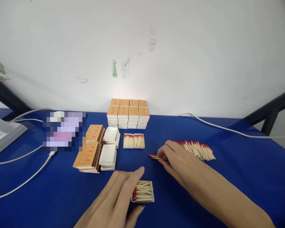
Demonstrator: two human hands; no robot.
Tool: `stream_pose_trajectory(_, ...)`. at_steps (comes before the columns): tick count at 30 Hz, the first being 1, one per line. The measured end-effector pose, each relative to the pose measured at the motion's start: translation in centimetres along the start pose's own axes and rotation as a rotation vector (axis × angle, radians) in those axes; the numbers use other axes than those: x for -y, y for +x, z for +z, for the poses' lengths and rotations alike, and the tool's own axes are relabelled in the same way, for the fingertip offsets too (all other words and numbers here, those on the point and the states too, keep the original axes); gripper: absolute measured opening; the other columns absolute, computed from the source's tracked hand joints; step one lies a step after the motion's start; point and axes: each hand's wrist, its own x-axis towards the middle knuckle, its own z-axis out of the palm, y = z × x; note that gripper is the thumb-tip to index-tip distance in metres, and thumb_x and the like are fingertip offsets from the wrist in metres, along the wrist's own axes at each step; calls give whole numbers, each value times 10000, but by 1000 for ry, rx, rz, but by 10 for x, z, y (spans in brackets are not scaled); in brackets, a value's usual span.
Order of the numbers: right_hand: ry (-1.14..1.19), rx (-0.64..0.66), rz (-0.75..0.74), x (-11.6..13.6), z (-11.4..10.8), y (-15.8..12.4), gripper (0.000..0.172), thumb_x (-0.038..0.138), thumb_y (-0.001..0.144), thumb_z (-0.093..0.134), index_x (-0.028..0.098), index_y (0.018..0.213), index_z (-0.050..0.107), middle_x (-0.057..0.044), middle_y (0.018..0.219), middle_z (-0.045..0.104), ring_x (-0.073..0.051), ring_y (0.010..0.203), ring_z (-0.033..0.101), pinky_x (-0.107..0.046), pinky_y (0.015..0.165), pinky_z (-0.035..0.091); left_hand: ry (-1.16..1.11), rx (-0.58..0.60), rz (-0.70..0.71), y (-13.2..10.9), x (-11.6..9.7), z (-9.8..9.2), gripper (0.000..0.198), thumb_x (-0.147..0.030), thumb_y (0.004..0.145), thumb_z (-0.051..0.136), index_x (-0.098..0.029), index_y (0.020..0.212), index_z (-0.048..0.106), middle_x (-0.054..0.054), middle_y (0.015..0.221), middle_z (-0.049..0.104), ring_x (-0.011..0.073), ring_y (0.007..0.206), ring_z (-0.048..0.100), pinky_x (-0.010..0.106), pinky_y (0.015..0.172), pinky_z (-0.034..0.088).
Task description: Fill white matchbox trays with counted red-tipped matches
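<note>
In the head view, my right hand (178,158) is closed in a pinch on a few matches (154,156), their red heads pointing left. Just behind it lies a loose heap of matches (199,150). My left hand (118,196) curves around the left end of a white matchbox tray (153,192), with its thumb at the near side and fingers at the far side. Matches (143,191) lie in this tray, red heads to the left. Farther back, two trays of matches (134,141) stand side by side, heads away from me.
Stacked orange matchboxes (128,113) stand against the wall. Left of centre are piles of orange sleeves (87,155) and white trays (108,155). A blurred phone-like object (65,129) and white cables (38,173) lie at left, another cable (223,129) at right.
</note>
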Motion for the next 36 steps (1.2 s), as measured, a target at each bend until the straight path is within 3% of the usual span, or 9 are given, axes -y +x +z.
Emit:
stream_pose_trajectory(6, 304, 161, 63, 21, -17, -4, 199, 349, 1239, 507, 275, 1121, 649, -17, 1152, 708, -184, 986, 732, -338, 868, 590, 14, -49, -17, 0, 3, 2, 494, -394, 1256, 441, -256, 1729, 418, 54, 1333, 817, 172, 1180, 847, 237, 1040, 685)
stream_pose_trajectory(9, 378, 265, 49, 35, -25, -6, 93, 278, 1202, 596, 289, 1136, 661, 10, 1173, 710, -158, 980, 745, -304, 828, 593, 16, -93, -45, -1, 4, 6, 543, -446, 1238, 506, -279, 1749, 426, 70, 1358, 816, 209, 1205, 849, 279, 1039, 703)
stream_pose_trajectory(13, 218, 208, -83, 47, -22, -6, 170, 84, 1081, 713, 240, 1027, 675, 4, 1062, 710, -167, 906, 737, -297, 779, 593, 35, -205, -108, 4, -2, 13, 579, -546, 1159, 665, -320, 1680, 554, 89, 1345, 807, 290, 1251, 833, 372, 1042, 726)
stream_pose_trajectory(16, -11, 104, -237, 51, -15, -7, 268, -53, 970, 682, 215, 962, 700, -16, 965, 693, -205, 875, 711, -333, 741, 576, 43, -237, -99, 10, -7, 16, 558, -582, 1143, 682, -311, 1626, 613, 93, 1345, 796, 295, 1277, 819, 368, 1056, 721)
stream_pose_trajectory(21, -207, 41, -385, 54, -12, -9, 272, -64, 901, 659, 198, 917, 733, -38, 936, 699, -238, 850, 677, -398, 747, 557, 46, -242, -73, 4, -3, 15, 475, -527, 1157, 683, -292, 1569, 663, 91, 1344, 792, 273, 1266, 824, 321, 1056, 713)
stream_pose_trajectory(26, 109, 120, -202, 49, -14, -7, 193, 36, 1015, 772, 222, 1034, 723, -11, 1034, 706, -196, 900, 709, -321, 778, 571, 98, -142, 33, -7, 9, 5, 387, -362, 1212, 601, -194, 1557, 654, 101, 1349, 791, 194, 1231, 836, 226, 1098, 665)
stream_pose_trajectory(31, 462, 275, -3, 38, -20, -2, 65, 202, 1147, 702, 264, 1143, 721, 11, 1184, 697, -141, 990, 729, -269, 881, 572, 169, -189, 182, -3, 9, 2, 355, -212, 1220, 525, -116, 1529, 672, 109, 1464, 805, 206, 1368, 792, 246, 1211, 577)
stream_pose_trajectory(36, 566, 354, 86, 33, -20, 0, 107, 303, 1174, 676, 279, 1080, 720, 30, 1152, 694, -133, 966, 714, -268, 873, 549, 171, -62, 186, -8, 5, 8, 593, -91, 1211, 399, -59, 1798, 325, 167, 1710, 615, 219, 1589, 595, 276, 1267, 530)
